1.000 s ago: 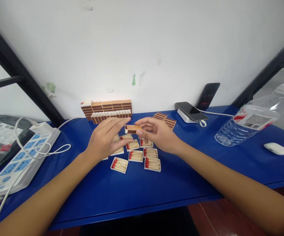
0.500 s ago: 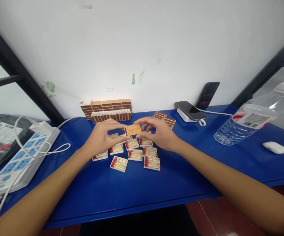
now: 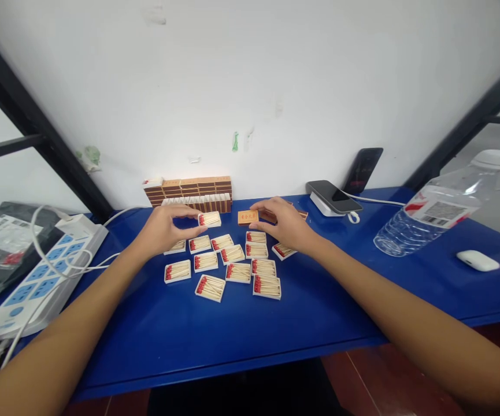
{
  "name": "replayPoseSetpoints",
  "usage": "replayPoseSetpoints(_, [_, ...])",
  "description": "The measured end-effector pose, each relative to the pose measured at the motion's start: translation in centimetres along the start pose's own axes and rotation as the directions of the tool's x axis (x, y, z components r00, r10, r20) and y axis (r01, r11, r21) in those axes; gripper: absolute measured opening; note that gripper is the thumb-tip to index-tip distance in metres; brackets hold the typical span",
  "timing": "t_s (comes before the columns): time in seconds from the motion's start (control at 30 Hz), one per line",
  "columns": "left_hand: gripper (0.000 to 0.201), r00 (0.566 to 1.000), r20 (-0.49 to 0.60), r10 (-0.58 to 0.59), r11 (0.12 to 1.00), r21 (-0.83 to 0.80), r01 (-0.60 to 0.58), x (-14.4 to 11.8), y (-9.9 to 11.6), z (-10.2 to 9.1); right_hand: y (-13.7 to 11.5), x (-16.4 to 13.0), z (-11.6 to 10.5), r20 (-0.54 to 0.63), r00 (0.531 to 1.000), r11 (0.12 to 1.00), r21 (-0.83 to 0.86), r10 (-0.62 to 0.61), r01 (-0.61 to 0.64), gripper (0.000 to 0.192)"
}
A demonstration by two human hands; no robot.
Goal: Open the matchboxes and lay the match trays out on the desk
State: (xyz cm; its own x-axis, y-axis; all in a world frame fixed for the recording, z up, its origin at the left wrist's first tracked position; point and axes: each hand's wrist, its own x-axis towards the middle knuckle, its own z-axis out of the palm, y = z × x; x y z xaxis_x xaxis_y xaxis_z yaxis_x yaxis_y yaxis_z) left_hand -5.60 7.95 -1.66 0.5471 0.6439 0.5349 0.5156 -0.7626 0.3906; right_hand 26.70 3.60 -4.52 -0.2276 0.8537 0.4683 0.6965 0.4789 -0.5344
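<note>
My left hand [image 3: 160, 229] pinches an open tray of red-tipped matches [image 3: 210, 219] just above the blue table [image 3: 215, 335]. My right hand [image 3: 285, 226] holds the empty orange matchbox sleeve [image 3: 248, 216] at its right end, a little to the right of the tray. Below both hands lie several open match trays [image 3: 232, 267] in rows. One more tray [image 3: 282, 250] peeks out under my right wrist.
Stacked matchboxes [image 3: 189, 195] line the wall behind the hands. Flat sleeves [image 3: 302, 214] lie partly hidden behind my right hand. A white power strip [image 3: 37, 277] with cables sits at left. A phone on a stand [image 3: 334, 197], a lying water bottle [image 3: 440, 214] and a white earbud case [image 3: 477, 261] are at right.
Both hands held one closed matchbox. The tray has since been slid out; my left hand carried it left, and my right hand moved the sleeve right and back.
</note>
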Motion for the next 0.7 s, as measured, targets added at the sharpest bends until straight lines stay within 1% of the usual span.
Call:
replayPoseSetpoints(0.07, [0.037,0.999,0.037,-0.038,0.998,0.05,0.036,0.0,-1.1,-0.3,0.5,0.3,0.2,0.03,0.999,0.983,-0.179,-0.033,0.038,0.032])
replayPoseSetpoints(0.13, [0.039,0.994,0.081,-0.07,0.994,0.094,0.063,-0.2,-2.2,-0.4,0.7,0.6,0.3,0.087,0.994,0.957,-0.276,-0.067,0.089,0.03])
replayPoseSetpoints(0.23, [0.04,0.985,0.143,-0.094,0.988,0.135,0.074,-0.4,-3.6,-0.4,0.6,1.0,0.2,0.158,0.984,0.934,-0.334,-0.078,0.128,0.034])
replayPoseSetpoints(0.3, [0.039,0.979,0.184,-0.088,0.985,0.163,0.058,-0.5,-4.2,-0.4,0.7,1.0,-0.3,0.16,0.985,0.928,-0.353,-0.066,0.119,0.036])
replayPoseSetpoints(0.33, [0.039,0.976,0.2,-0.085,0.983,0.176,0.049,-0.5,-4.3,-0.4,0.8,1.0,-0.7,0.139,0.988,0.924,-0.367,-0.062,0.109,0.035])
replayPoseSetpoints(0.43, [0.039,0.967,0.235,-0.094,0.98,0.193,0.049,-0.4,-4.3,-0.5,1.5,0.9,-1.8,0.043,0.998,0.892,-0.447,-0.052,0.066,0.026])
replayPoseSetpoints(0.5, [0.042,0.965,0.237,-0.116,0.977,0.204,0.067,-0.3,-4.0,-0.5,1.8,0.8,-2.4,0.009,1.0,0.868,-0.496,-0.025,0.027,0.023])
replayPoseSetpoints(0.63, [0.052,0.974,0.18,-0.141,0.965,0.246,0.094,-0.2,-3.2,-0.4,2.0,0.8,-2.8,0.006,0.999,0.866,-0.499,0.048,-0.038,0.023])
replayPoseSetpoints(0.7, [0.05,0.982,0.147,-0.12,0.962,0.262,0.078,-0.2,-2.6,-0.4,2.0,0.8,-2.9,0.025,0.998,0.877,-0.478,0.064,-0.045,0.021])
